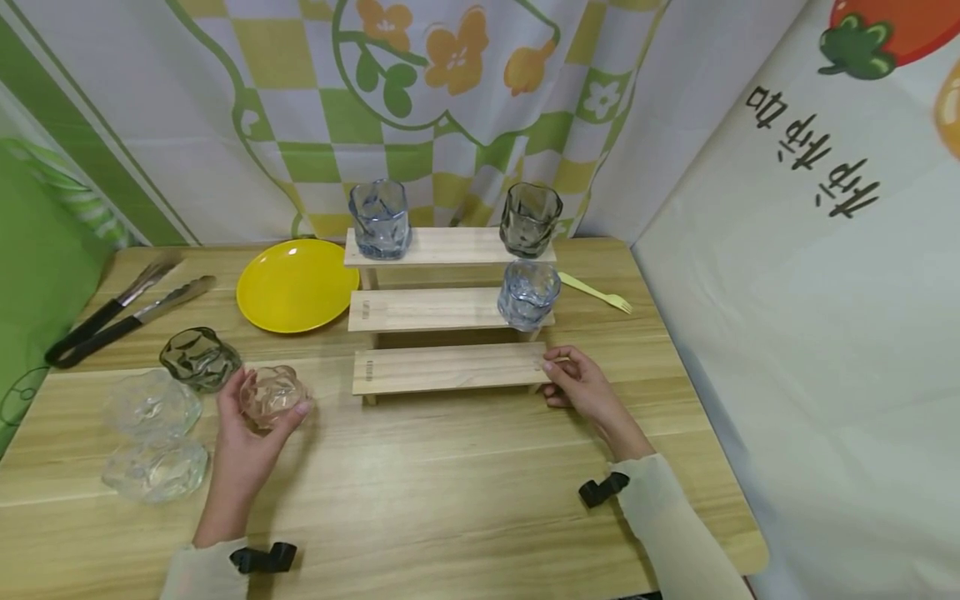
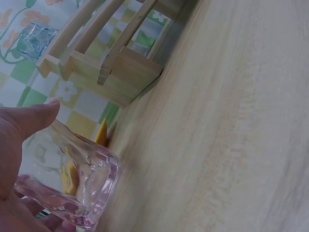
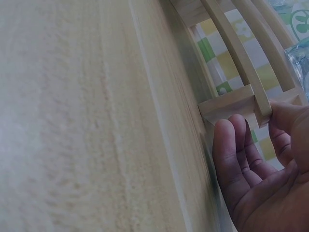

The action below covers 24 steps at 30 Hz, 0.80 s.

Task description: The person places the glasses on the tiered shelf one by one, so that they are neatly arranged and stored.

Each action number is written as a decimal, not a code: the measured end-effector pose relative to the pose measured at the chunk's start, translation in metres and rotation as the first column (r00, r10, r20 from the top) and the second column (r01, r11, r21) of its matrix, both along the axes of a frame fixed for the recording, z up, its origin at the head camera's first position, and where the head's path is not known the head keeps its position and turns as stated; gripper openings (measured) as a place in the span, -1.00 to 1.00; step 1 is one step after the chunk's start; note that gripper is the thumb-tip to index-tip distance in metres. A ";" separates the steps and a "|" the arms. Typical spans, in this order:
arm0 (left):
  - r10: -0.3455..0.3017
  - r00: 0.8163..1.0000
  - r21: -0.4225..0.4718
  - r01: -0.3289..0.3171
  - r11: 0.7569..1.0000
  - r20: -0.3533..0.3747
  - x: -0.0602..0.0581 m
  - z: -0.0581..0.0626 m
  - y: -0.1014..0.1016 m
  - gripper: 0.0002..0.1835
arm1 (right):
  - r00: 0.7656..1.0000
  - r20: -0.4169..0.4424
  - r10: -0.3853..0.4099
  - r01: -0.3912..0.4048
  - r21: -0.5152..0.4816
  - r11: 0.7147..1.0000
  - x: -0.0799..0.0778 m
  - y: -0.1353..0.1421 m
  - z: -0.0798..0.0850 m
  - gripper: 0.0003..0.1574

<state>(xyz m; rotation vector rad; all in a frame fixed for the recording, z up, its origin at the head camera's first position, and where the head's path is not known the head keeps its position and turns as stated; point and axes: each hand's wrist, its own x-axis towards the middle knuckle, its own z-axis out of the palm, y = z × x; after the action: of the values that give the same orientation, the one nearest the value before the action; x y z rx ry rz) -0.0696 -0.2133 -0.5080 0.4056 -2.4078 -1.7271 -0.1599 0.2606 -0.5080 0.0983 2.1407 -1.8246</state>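
Note:
My left hand (image 1: 251, 442) grips a pink-tinted clear glass (image 1: 273, 395), thumb on one side and fingers on the other. In the left wrist view this glass (image 2: 91, 179) is close to the tabletop; whether it touches is unclear. Beside that hand are a dark grey glass (image 1: 199, 358) and two clear glasses (image 1: 153, 404). My right hand (image 1: 588, 387) pinches the right end of the lowest board of a three-step wooden rack (image 1: 450, 369). The right wrist view shows my thumb and index finger at the board's end (image 3: 262, 104), other fingers bent below.
Upon the rack's top board stand a blue glass (image 1: 380, 221) and a grey glass (image 1: 530, 221); another blue glass (image 1: 528, 294) is on the middle board. A yellow plate (image 1: 297, 286), black-handled tongs (image 1: 123, 315) and a pale yellow fork (image 1: 596, 292) lie around it. Curtains back the table.

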 end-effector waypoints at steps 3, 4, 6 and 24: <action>0.024 1.000 0.027 -0.024 0.999 0.009 -0.001 -0.002 0.001 0.14 | 1.000 0.008 -0.009 0.010 -0.007 1.000 0.001 -0.001 0.001 -0.61; 0.035 0.999 0.031 -0.035 0.999 0.010 -0.001 -0.002 0.002 0.14 | 1.000 0.009 -0.008 0.008 -0.009 1.000 0.001 -0.001 0.001 -0.61; 0.055 0.998 0.038 -0.055 0.998 0.010 -0.002 -0.003 0.003 0.13 | 1.000 0.009 -0.007 0.007 -0.010 1.000 0.001 -0.001 0.001 -0.60; 0.078 0.996 0.074 -0.082 0.994 0.051 -0.007 -0.004 0.003 0.10 | 1.000 0.012 -0.004 0.004 -0.003 1.000 -0.001 0.000 -0.002 -0.57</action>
<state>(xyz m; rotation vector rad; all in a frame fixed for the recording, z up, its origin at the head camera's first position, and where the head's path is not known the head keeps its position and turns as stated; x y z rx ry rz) -0.0766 -0.2108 -0.5119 0.5525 -2.3294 -1.7981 -0.1611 0.2603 -0.5099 0.1134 2.1311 -1.8245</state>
